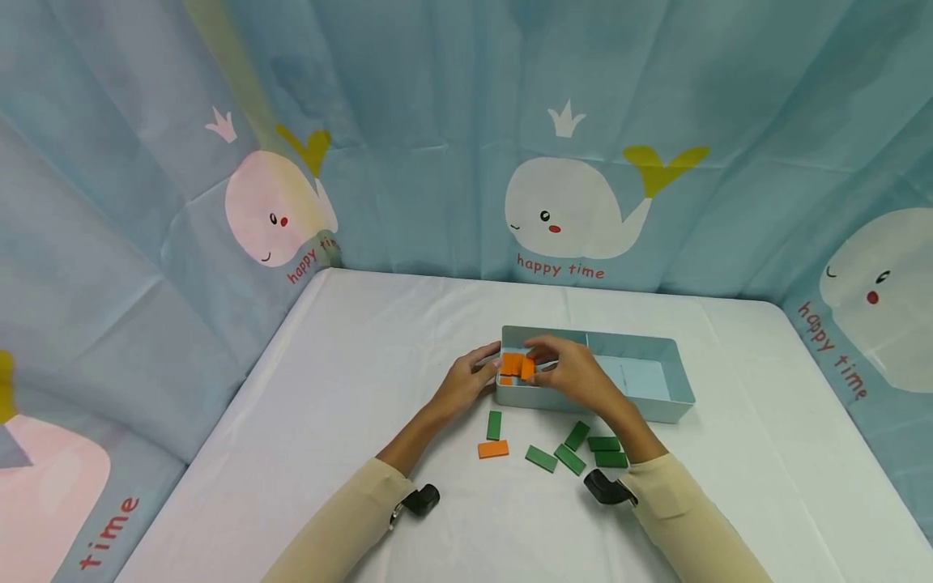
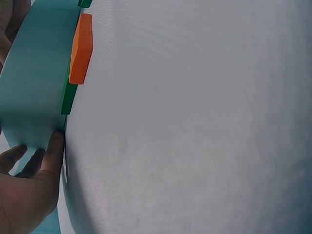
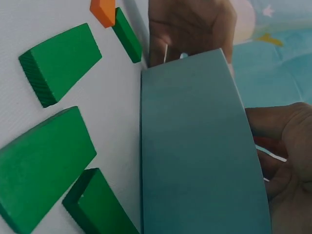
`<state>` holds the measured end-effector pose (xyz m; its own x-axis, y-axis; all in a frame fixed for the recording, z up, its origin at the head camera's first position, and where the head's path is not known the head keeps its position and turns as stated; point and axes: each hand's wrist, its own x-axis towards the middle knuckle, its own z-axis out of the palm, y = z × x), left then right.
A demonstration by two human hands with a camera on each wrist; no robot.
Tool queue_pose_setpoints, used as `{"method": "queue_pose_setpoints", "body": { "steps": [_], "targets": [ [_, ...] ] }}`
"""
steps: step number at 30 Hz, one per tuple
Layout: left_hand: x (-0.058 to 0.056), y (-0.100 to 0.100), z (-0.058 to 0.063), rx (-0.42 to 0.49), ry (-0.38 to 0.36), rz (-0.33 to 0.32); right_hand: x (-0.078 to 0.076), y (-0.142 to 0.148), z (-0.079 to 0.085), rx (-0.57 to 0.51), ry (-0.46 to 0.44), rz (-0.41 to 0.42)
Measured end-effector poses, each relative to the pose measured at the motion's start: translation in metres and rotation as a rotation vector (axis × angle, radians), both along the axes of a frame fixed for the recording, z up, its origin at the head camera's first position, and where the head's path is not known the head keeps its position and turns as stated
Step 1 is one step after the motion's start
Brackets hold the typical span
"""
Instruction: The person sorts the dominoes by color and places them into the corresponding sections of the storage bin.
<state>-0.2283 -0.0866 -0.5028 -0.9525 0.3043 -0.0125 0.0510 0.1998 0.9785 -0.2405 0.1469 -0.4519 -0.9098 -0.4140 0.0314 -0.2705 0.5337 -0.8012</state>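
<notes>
A long pale blue box (image 1: 641, 412) with a divider stands on the white table. My left hand (image 1: 464, 380) steadies its left end, the extended fingers (image 2: 52, 156) touching the wall. Over the left compartment, my right hand (image 1: 576, 374) pinches an orange block (image 1: 528, 369) between thumb and fingers. Other orange blocks (image 1: 510, 363) lie at that compartment's left end. In the right wrist view the box's front wall (image 3: 200, 146) hides what the right hand (image 3: 292, 151) holds.
In front of the box lie one orange block (image 1: 493, 449), a green block (image 1: 494, 425) at the left and several more green blocks (image 1: 541, 459) to the right. The right compartment (image 1: 641, 378) shows its bare floor. A whale-print curtain (image 1: 437, 202) hangs behind the table.
</notes>
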Motion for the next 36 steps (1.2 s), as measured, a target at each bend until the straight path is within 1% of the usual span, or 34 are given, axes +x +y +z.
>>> {"method": "queue_pose_setpoints", "body": {
  "steps": [6,13,16,21,24,28,36],
  "targets": [
    [0.0,-0.001,-0.002,-0.004,0.006,0.015,-0.006,-0.005,-0.001,0.043,-0.017,0.024],
    [0.002,0.001,-0.001,-0.015,0.007,0.007,-0.012,-0.007,-0.003,0.096,-0.017,0.075],
    [0.004,0.001,0.005,-0.021,0.001,-0.002,-0.014,-0.007,-0.004,0.105,-0.021,0.083],
    [0.013,0.0,0.027,-0.02,-0.015,-0.03,-0.015,-0.007,-0.006,0.075,-0.048,0.098],
    [0.018,0.001,0.037,-0.02,-0.003,-0.024,-0.015,-0.007,-0.006,0.062,-0.064,0.097],
    [0.02,0.002,0.04,-0.016,0.011,-0.015,-0.014,-0.007,-0.006,0.071,-0.064,0.078],
    [0.02,0.001,0.04,-0.007,0.015,-0.03,-0.011,-0.006,-0.005,0.054,-0.022,0.064]
  ]
}}
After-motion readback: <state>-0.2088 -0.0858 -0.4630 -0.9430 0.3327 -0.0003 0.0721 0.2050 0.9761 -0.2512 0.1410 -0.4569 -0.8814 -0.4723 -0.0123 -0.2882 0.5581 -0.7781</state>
